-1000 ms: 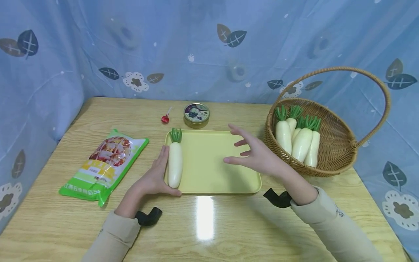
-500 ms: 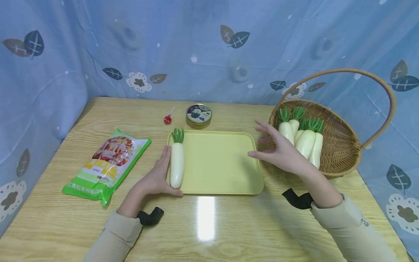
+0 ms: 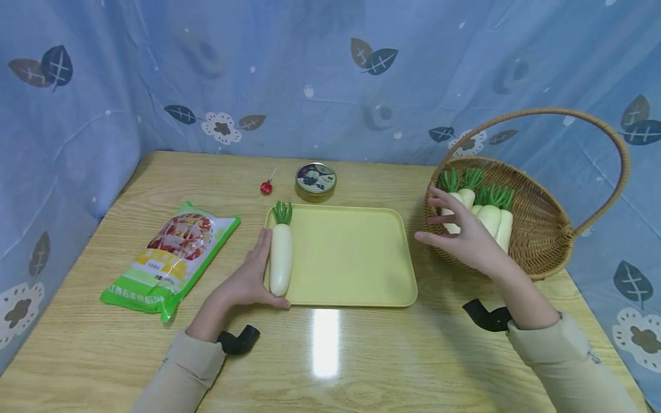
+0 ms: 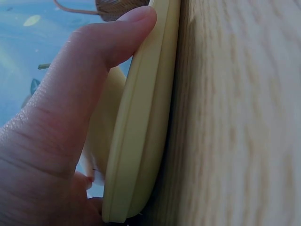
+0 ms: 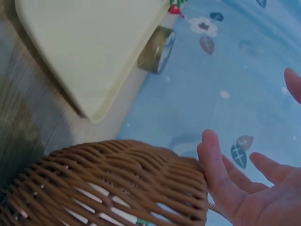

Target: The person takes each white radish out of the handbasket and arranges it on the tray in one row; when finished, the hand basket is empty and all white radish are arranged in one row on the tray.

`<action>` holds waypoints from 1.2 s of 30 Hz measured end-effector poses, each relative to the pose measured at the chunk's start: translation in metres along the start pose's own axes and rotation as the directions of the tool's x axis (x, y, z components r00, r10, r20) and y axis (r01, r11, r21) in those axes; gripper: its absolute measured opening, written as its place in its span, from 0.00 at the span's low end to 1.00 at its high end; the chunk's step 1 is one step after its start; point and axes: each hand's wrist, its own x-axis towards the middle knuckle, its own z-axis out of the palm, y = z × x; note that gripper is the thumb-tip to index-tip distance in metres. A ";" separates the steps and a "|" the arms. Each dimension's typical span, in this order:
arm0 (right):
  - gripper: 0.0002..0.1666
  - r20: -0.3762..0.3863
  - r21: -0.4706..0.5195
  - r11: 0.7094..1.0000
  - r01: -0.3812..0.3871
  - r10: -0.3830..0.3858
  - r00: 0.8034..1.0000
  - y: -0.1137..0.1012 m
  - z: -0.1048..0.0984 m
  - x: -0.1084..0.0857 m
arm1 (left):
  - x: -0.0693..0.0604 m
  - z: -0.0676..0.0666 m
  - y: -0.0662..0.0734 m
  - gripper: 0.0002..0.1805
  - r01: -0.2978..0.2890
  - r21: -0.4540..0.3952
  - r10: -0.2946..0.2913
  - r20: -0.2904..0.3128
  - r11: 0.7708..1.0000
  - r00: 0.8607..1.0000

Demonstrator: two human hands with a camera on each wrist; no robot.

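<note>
My left hand [image 3: 248, 281] rests against the front left corner of a pale yellow tray [image 3: 353, 258], fingers straight along its left side. In the left wrist view the thumb [image 4: 99, 56] lies against the tray's rim. One white radish [image 3: 281, 258] with green stalks lies upright along the tray's left side. Over the left rim of a brown wicker basket [image 3: 542, 229] hovers my right hand [image 3: 467, 235], fingers spread and holding nothing. Several more white radishes [image 3: 489, 218] lean inside the basket, partly hidden behind that hand.
A green and white food bag [image 3: 175, 258] lies left of the tray. Behind the tray stand a round tin [image 3: 315, 181] and a red lollipop [image 3: 266, 187]. The basket's tall handle [image 3: 558, 110] arches at the right. A blue patterned curtain [image 3: 289, 69] closes off the back.
My right hand has moved right, from over the tray to the basket's left rim, its fingers still spread. My left hand, the tray and the radish on it keep their places.
</note>
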 end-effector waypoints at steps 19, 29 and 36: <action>0.47 -0.045 -0.058 0.991 -0.117 0.115 0.992 0.008 -0.023 0.002 | 0.000 -0.001 0.001 0.82 0.002 0.009 -0.002 -0.006 1.000 1.000; 0.49 -0.043 -0.053 0.990 -0.133 0.131 0.990 0.028 -0.029 0.009 | -0.001 0.000 0.000 0.81 -0.004 -0.001 0.004 -0.010 1.000 1.000; 0.50 -0.063 -0.119 0.985 -0.126 0.119 0.991 0.034 -0.028 0.013 | -0.001 0.001 0.000 0.82 -0.002 0.002 0.002 -0.009 1.000 1.000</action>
